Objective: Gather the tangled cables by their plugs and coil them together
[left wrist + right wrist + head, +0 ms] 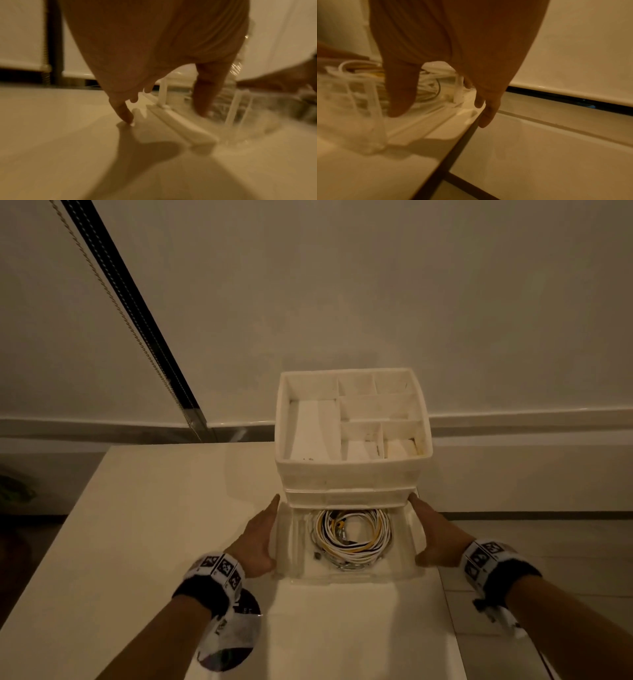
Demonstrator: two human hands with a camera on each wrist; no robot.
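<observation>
The left hand (259,537) lies flat against the left wall of the drawer (289,546), fingers straight and pointing to 12 o'clock, thumb toward the front corner. The left wrist view shows its thumb (208,93) on the clear plastic and a fingertip touching the table (144,508). It grips nothing. The right hand (436,534) mirrors it on the drawer's right wall, fingers likewise straight, palm pressed to the plastic. From the right wrist view its little finger hangs past the table's edge.

Between the palms, the clear drawer stands pulled out toward 6 o'clock from a white organiser (352,474) whose top tray is split into compartments. Inside the drawer lie the cables (352,537), white and yellow strands in a loose ring, with small dark and metal ends near its centre and at about 7 o'clock. Which ends are plugs is too small to tell.

By my reading, the step in hand is getting access: the drawer is open or being handled, and no cable is yet touched. The next move calls for one hand to leave the wall, reach into the ring and pinch the plugs, likely while the other steadies the drawer, since the light plastic would slide easily.
</observation>
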